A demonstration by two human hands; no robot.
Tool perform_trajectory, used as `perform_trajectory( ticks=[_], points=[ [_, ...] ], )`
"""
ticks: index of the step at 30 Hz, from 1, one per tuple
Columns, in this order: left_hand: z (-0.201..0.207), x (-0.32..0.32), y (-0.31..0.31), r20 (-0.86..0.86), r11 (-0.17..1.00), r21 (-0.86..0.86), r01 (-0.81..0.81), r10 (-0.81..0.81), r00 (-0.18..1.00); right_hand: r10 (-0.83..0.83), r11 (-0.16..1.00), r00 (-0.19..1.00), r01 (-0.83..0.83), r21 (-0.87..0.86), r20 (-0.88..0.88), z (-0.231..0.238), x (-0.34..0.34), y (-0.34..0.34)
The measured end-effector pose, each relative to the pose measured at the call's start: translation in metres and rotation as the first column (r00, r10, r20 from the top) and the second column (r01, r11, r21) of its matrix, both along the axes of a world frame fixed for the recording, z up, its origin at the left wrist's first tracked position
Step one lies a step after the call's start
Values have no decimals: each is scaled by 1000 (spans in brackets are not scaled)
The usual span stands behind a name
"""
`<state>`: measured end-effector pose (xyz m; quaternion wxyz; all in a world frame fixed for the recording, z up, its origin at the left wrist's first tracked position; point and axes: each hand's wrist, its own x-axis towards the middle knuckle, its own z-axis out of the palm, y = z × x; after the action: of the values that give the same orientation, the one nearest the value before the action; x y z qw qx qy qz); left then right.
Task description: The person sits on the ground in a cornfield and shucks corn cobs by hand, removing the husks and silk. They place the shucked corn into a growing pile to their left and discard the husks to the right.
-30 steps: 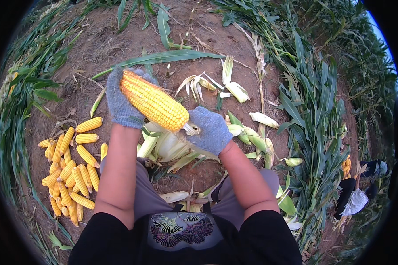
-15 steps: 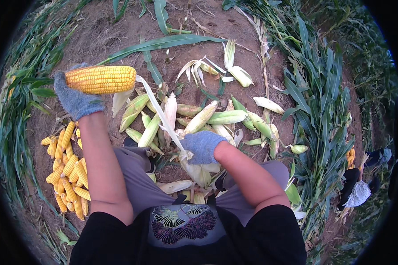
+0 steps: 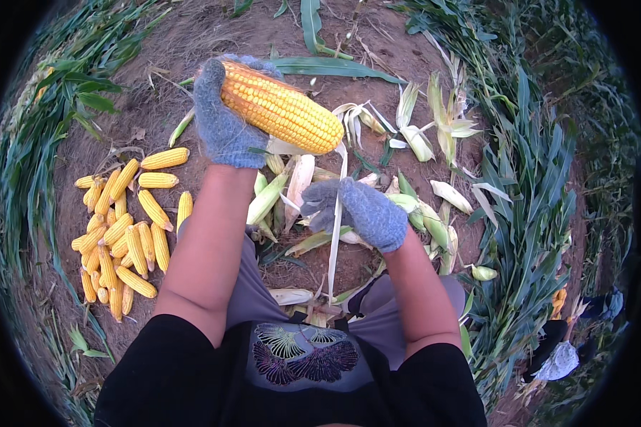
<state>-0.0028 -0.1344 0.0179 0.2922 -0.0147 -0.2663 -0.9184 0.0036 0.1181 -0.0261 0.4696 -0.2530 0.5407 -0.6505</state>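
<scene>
My left hand, in a grey-blue knit glove, is closed around the upper end of a yellow corn cob, which tilts down to the right. From the cob's lower end hangs a long pale strip of husk. My right hand, gloved the same way, pinches this strip between thumb and fingers just below the cob. Beneath both hands lie several ears still in their husks, with loose husk pieces between my knees.
A pile of bare yellow cobs lies on the soil to my left. Torn husks are strewn ahead on the right. Cut green stalks bank up along the right, with more stalks at left. A pale cloth-like object shows far right.
My left hand has swung right with the cob. My right hand has risen toward it, and the husk bunch it held is gone from it. An opened husk now lies ahead on the right.
</scene>
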Motion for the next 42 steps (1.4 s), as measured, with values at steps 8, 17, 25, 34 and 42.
perform_trajectory(
  ticks=[8,17,25,34,42],
  points=[
    [13,14,56,46,804,-573,157,-160,986,-372,701,689,648,-298,622,5,-23,-27],
    [-5,16,77,206,-143,-959,244,241,949,-710,642,662,749,-167,240,3,-39,10],
    [-3,14,77,526,416,-738,532,-139,839,-564,683,754,655,-322,337,12,-51,26],
    [-14,21,91,586,333,-589,737,-452,672,-579,708,790,609,-356,201,30,-37,21],
    [-42,22,111,610,146,-756,638,-196,768,-871,421,490,793,-440,50,37,-50,30]
  ],
)
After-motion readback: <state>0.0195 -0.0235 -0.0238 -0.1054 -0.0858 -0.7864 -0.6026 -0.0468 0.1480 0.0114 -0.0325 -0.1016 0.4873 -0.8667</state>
